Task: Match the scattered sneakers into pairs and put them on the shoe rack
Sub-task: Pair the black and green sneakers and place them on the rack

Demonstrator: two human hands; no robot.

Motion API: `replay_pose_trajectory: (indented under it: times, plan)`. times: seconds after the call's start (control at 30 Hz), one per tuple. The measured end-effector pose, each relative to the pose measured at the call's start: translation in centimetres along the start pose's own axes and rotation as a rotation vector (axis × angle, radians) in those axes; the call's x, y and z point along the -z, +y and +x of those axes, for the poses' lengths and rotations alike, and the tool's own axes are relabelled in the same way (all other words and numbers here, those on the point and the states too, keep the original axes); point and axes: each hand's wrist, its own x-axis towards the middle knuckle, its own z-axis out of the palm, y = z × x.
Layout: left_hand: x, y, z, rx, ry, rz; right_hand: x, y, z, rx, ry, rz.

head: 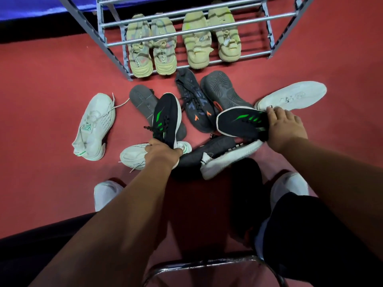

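My left hand [163,152] grips the heel of a black sneaker with green stripes [166,117], toe pointing away. My right hand [285,125] holds the matching black and green sneaker [240,123] by its heel, toe pointing left. The metal shoe rack [116,56] stands ahead; its bottom shelf carries two pairs of yellow sneakers [152,46] [211,36]. On the red floor lie a white sneaker [94,127] at left, another white one [294,95] at right, a dark sneaker with orange marks [195,102], and grey soles turned up [224,90].
A white sneaker [132,156] lies partly under my left hand. A black sneaker with a white sole [219,156] lies in front of me. My own feet in white shoes [105,193] [290,187] flank a chair's metal frame [207,264]. A blue surface [31,9] is at far left.
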Motion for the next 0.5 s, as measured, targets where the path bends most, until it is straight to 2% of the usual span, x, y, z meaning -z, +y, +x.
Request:
replay_pose_trajectory:
  times: [0.2,0.37,0.5]
  plan:
    - [-1.6,0.0,0.0,0.007,0.091,0.019,0.2,0.3,0.4,0.021,0.015,-0.071]
    - [-1.2,0.0,0.3,0.016,0.085,-0.013,0.9,0.4,0.5,0.056,0.076,-0.073]
    - [-0.1,-0.2,-0.6,-0.007,0.097,-0.048,3.5,1.4,0.2,0.084,0.093,0.013]
